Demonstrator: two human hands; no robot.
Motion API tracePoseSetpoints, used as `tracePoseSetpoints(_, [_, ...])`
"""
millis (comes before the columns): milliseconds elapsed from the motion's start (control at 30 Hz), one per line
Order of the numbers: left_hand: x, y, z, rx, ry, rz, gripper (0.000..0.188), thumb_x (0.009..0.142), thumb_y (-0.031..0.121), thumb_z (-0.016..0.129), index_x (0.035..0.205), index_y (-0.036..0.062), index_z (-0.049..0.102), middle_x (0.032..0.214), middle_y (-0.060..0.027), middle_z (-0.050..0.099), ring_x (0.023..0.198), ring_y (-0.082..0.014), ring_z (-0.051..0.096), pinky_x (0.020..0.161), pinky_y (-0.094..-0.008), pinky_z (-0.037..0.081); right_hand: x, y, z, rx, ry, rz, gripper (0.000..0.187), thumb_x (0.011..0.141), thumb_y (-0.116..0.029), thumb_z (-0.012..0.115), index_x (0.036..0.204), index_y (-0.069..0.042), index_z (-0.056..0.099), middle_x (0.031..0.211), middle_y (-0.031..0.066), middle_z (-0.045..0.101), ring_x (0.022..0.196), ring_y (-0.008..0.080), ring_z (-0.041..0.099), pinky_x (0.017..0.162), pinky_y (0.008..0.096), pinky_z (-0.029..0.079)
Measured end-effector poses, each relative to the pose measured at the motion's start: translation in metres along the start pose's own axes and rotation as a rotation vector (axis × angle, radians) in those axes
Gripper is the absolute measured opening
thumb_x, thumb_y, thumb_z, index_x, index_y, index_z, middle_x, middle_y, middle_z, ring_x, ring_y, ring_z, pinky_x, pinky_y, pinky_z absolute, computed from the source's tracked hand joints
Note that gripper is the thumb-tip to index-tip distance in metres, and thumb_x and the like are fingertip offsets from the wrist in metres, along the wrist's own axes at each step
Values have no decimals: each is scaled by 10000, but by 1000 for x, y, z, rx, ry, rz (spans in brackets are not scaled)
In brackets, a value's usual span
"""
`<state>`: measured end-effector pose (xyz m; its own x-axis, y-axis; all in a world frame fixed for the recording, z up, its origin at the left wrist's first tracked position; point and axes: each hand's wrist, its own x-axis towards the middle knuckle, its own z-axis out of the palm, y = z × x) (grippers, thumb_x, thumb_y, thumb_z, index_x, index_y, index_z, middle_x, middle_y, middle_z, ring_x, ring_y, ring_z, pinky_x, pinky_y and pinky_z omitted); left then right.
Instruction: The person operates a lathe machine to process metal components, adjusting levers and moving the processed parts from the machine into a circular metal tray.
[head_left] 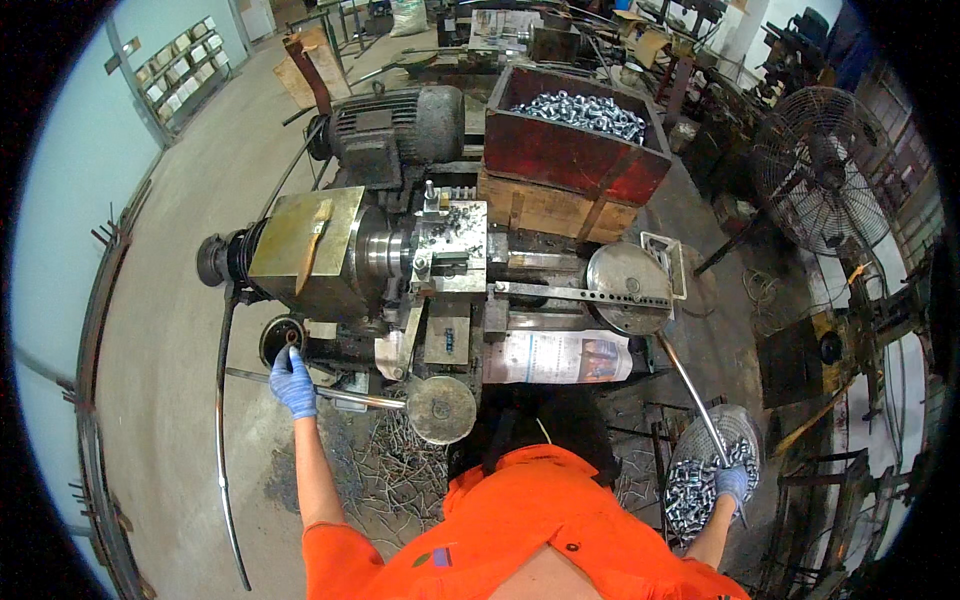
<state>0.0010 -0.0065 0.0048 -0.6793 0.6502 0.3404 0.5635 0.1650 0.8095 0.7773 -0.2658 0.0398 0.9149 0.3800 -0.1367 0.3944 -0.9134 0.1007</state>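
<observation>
My left hand (pixel 293 385), in a blue glove, reaches to a dark round container (pixel 268 345) at the left of the lathe-like machine (pixel 450 245). Its fingertips are pinched together at a small brownish ring shape inside the rim; whether they grip it is unclear. At the right, my right hand (pixel 733 483), gloved too, is over a round mesh basket (pixel 752 440) full of shiny metal fittings (pixel 690 500). A long metal lever (pixel 690 385) slants down from the machine to this hand. The fingers are hidden, so I cannot tell whether they hold the lever or a fitting.
Behind the machine, a red bin (pixel 570 160) holds many metal fittings. An electric motor (pixel 395 125) stands at the back left. A wooden-handled brush (pixel 312 250) lies on the machine's cover. Metal shavings (pixel 395 450) litter the floor below. A large fan (pixel 825 170) stands at right.
</observation>
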Motion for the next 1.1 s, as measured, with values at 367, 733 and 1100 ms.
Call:
tracePoseSetpoints(367, [-1, 15, 2, 28, -53, -82, 240, 866, 176, 582, 984, -20, 654, 870, -136, 683, 750, -156, 631, 704, -289, 490, -4, -112, 8, 36, 321, -382, 397, 698, -449, 628, 861, -88, 670, 855, 181, 641, 858, 347, 594, 856, 425, 426])
tracePoseSetpoints(733, [-6, 4, 0, 280, -98, -17, 252, 854, 240, 577, 967, 31, 659, 851, -162, 667, 735, -235, 654, 685, -330, 484, 130, -211, -54, -200, 366, -432, 428, 861, -439, 475, 1043, -93, 648, 1111, 167, 589, 1145, 394, 455, 1005, 524, 279])
tracePoseSetpoints(1100, [-26, -49, -68, -429, 355, -347, 277, 882, 232, 555, 992, -10, 634, 713, -77, 639, 613, -191, 583, 605, -300, 469, 89, -280, -31, 78, 538, -719, 691, 735, -469, 620, 1270, -62, 463, 1366, 137, 405, 1289, 305, 328, 1074, 467, 206])
